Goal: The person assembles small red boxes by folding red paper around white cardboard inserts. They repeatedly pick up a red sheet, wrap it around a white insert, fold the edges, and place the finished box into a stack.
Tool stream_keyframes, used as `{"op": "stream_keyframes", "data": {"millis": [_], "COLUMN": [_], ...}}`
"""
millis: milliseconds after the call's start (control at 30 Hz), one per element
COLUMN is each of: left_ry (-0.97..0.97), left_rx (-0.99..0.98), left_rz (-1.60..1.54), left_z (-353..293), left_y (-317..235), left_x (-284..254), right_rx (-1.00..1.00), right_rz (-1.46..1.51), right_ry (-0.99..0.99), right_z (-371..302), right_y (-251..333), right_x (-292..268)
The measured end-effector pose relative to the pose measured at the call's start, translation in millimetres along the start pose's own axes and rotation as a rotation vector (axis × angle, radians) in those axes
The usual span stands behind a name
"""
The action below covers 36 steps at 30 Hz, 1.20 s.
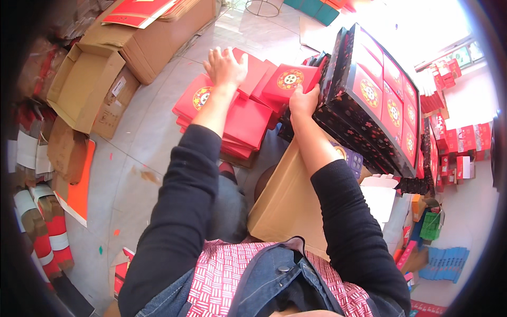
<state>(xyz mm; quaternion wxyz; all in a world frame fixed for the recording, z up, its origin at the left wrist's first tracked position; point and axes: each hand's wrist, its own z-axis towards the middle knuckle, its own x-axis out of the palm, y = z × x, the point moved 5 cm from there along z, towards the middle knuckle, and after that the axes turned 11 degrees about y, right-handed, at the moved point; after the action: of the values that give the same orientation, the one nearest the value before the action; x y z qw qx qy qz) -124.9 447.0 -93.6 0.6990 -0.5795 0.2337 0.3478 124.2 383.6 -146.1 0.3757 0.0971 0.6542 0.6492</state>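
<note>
Over the far part of a pile of flat red boxes (245, 124) is my left hand (226, 67), its fingers spread and nothing in them. A red box with a round gold emblem (277, 83) is gripped at its near right corner by my right hand (304, 101), the thumb lying on its top. The fingers beneath are hidden. Just right of that hand leans a large black floral case (346, 113), tilted, with several red emblem boxes (393, 113) set in its compartments. Another emblem box (196, 99) lies at the pile's left side.
An open brown carton (290, 211) stands close in front of me, under my right forearm. Stacked flat cardboard (153, 47) and an open tan box (84, 87) are at the left. Red boxes (459, 140) and a blue bundle (444, 264) lie at the far right.
</note>
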Motion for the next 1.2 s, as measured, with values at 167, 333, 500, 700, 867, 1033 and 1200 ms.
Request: {"op": "stream_keyframes", "data": {"millis": [167, 333, 500, 700, 867, 1033, 1200], "left_ry": [0.526, 0.646, 0.624, 0.144, 0.231, 0.410, 0.766], "left_rx": [-0.254, -0.306, -0.312, 0.199, 0.481, 0.595, 0.890], "left_rz": [0.309, 0.176, 0.191, -0.013, -0.305, -0.182, -0.208], "left_z": [30, 63, 58, 4, -130, -252, -353], "left_y": [51, 87, 90, 46, -12, -63, -170], "left_x": [16, 40, 30, -49, -119, -116, -66], "right_rx": [0.273, -0.151, 0.089, -0.279, -0.393, 0.112, 0.512], "right_rz": [0.047, -1.373, -0.711, -0.140, -0.327, -0.685, -0.392], "right_ry": [0.267, 0.850, 0.657, 0.722, 0.040, -0.642, -0.805], "right_z": [-8, -8, -13, -118, -211, -333, -481], "right_y": [0, -11, 22, 141, 102, -28, -179], "right_x": [10, 68, 44, -115, -364, -586, -627]}}
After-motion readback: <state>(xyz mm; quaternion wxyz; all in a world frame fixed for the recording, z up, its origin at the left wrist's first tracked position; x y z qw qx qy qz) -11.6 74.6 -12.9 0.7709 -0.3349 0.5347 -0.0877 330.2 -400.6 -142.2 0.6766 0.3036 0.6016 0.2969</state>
